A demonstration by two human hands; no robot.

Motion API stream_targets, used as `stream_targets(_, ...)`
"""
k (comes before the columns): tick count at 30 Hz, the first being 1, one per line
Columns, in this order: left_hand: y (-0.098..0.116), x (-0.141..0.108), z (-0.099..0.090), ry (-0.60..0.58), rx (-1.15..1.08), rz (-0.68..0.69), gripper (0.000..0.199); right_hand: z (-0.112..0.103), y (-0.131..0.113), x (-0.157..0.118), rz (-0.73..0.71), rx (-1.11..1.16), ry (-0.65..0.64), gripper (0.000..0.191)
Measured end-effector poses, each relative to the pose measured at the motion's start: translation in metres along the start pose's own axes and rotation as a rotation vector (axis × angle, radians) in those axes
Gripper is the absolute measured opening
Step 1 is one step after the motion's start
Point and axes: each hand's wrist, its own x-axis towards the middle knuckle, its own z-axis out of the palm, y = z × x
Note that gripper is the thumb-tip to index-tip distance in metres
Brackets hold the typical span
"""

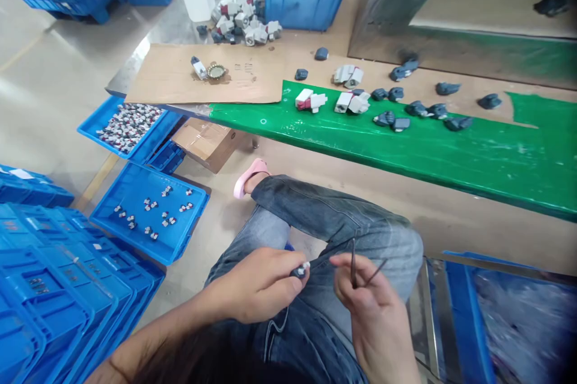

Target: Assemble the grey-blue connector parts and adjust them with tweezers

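Note:
Above my lap, my left hand [265, 285] is closed around a small dark blue and white part [300, 270], pinched between thumb and fingers. To its right, my right hand [372, 306] grips a thin dark metal tool [354, 264], which looks like tweezers, its narrow tip pointing up. The two hands are apart. On the bench beyond them lie white and red parts [311, 100] and several dark blue parts [417, 109]. A piece of cardboard [171, 80] carries a white and blue part [198, 68] beside a round metal cap [216, 71].
The green bench edge [324, 131] runs across in front of my knees. At the left stand a tray of many small parts [128, 125], a tray with several parts [153, 182] and stacked blue crates [58, 288]. A blue bin [306, 2] sits at the back.

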Motion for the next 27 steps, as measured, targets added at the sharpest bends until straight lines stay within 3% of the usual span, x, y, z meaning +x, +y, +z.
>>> stream_targets(5,0.002,0.008,0.009,0.072,0.465,-0.031,0.015,0.009,-0.022,0.009,-0.034,-0.282,-0.124,0.021)
stream_targets(10,0.0,0.009,0.005,0.089,0.602,-0.038,0.019,0.016,-0.024,0.013,-0.02,-0.228,-0.133,0.013)
stream_targets(13,0.0,0.008,0.0,0.111,0.502,-0.049,0.018,0.015,-0.015,0.012,0.015,-0.068,-0.075,0.013)
stream_targets(19,-0.003,0.007,0.007,0.207,0.073,-0.028,0.021,0.019,-0.008,0.009,0.193,0.221,-0.036,0.018)
stream_targets(23,-0.004,0.01,0.013,0.331,-0.059,0.001,0.021,0.022,-0.011,0.008,0.226,0.243,-0.015,0.023)
stream_targets(27,-0.004,0.011,0.014,0.388,-0.193,-0.029,0.019,0.024,-0.009,0.008,0.155,0.147,0.022,0.022)
